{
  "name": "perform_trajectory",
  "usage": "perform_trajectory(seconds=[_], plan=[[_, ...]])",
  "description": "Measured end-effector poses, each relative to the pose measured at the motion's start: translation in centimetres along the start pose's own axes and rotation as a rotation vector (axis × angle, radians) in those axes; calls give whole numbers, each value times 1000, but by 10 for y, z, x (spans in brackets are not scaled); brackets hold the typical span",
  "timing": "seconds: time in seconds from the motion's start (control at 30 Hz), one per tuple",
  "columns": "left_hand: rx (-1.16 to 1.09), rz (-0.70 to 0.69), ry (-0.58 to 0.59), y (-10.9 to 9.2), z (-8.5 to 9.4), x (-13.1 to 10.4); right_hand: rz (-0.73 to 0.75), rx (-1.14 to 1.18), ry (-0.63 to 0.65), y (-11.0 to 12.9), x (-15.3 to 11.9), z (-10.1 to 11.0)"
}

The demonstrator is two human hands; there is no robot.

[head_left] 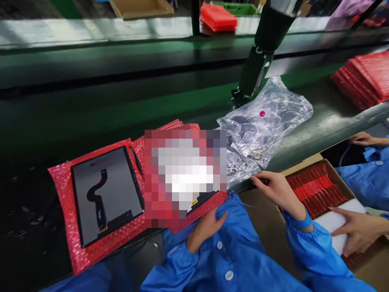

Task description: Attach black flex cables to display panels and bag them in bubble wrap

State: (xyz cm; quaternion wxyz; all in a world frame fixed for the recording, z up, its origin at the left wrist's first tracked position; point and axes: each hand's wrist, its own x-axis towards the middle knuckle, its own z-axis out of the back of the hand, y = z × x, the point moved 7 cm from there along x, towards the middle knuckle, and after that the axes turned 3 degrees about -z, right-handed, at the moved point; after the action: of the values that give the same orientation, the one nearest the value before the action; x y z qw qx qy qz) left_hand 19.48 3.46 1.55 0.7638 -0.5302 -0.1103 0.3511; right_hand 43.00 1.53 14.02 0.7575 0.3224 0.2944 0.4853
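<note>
My left hand (207, 228) is by the front edge of a red bubble-wrap bag (194, 217), thumb and fingers apart; it holds nothing that I can see. A blurred patch covers most of what lies on that bag. My right hand (278, 192) is at the bench edge, fingers loosely apart, its fingertips close to the corner of a crumpled clear plastic bag (273, 117). To the left, a dark flat screen panel (117, 198) with a curved black ribbon cable lies on another red bubble-wrap bag (62, 194).
An open carton (285, 239) at the right holds red-wrapped packs (319, 186) and white foam (343, 223). Another person's hand (354, 229) touches the foam; a second hand (364, 138) is farther back. Red bags (364, 79) are stacked at the right. A dark green post-like object (261, 52) stands behind.
</note>
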Motion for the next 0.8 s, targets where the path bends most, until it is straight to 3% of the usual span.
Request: perform_trajectory(seconds=[0.13,0.2,0.27,0.37,0.47,0.53,0.6,0.67,0.8], plan=[[87,42,152,-16,-17,-22,-124,66,98,-27,0,-33],[109,-16,225,-37,-14,-34,-172,214,23,-35,-7,-45],[104,-96,223,-58,-3,-44,-194,307,-135,-36,-15,-49],[71,-294,73,-88,23,-55,-143,190,-354,-21,-19,-46],[55,-473,-259,-101,63,-62,-66,-141,-368,0,-7,-45],[152,-445,-530,-97,93,-66,-56,-349,-333,7,5,-46],[324,-333,-703,-89,116,-66,-73,-488,-337,8,16,-45],[484,-221,-727,-81,128,-64,-86,-531,-360,7,24,-43],[599,-72,-589,-63,126,-61,-50,-412,-450,3,25,-38]])
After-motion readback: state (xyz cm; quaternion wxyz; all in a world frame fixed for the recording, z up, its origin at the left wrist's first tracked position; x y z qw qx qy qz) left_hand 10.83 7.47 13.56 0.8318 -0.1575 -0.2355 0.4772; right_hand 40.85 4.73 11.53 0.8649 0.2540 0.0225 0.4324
